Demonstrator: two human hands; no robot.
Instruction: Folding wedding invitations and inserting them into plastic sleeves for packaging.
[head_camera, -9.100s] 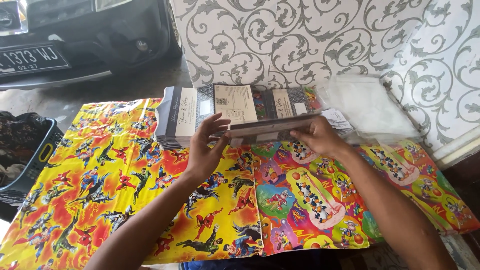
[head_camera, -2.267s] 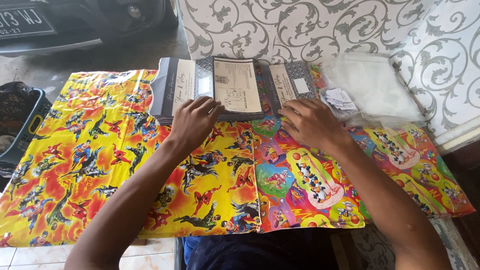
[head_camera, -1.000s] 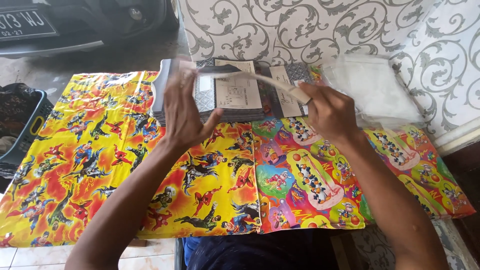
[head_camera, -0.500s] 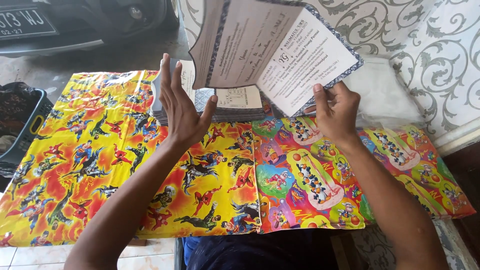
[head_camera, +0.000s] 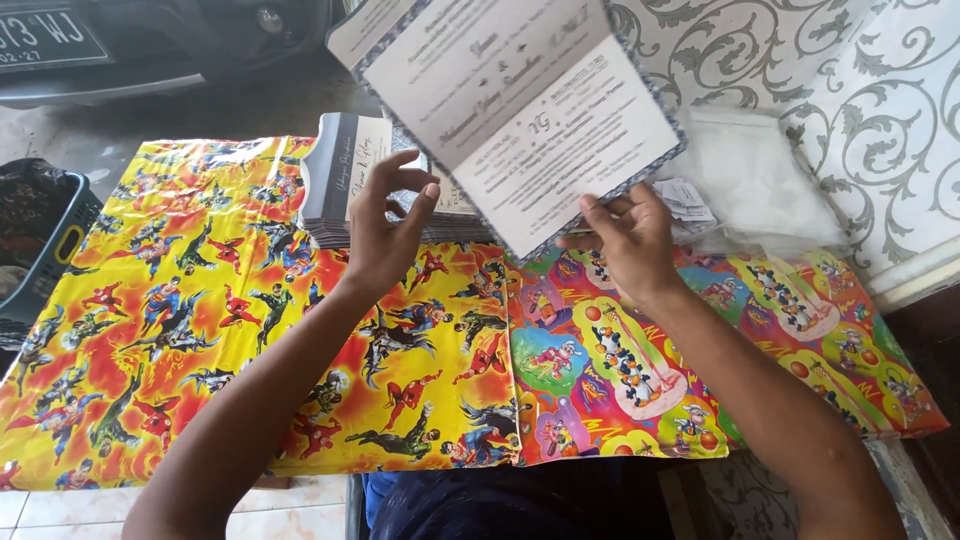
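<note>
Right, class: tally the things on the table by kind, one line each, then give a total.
Unfolded card with patterned border, held up in the right hand: 1
Stack of folded cards, by the left hand: 1
Cartoon-print wrapping sheets, yellow and multicoloured: 2
Pile of clear plastic sleeves: 1
Total: 5

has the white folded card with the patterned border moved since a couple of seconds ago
Yes. The white folded card with patterned border, flat on the grey card stack before, is now lifted above it, opened, in the right hand.
</note>
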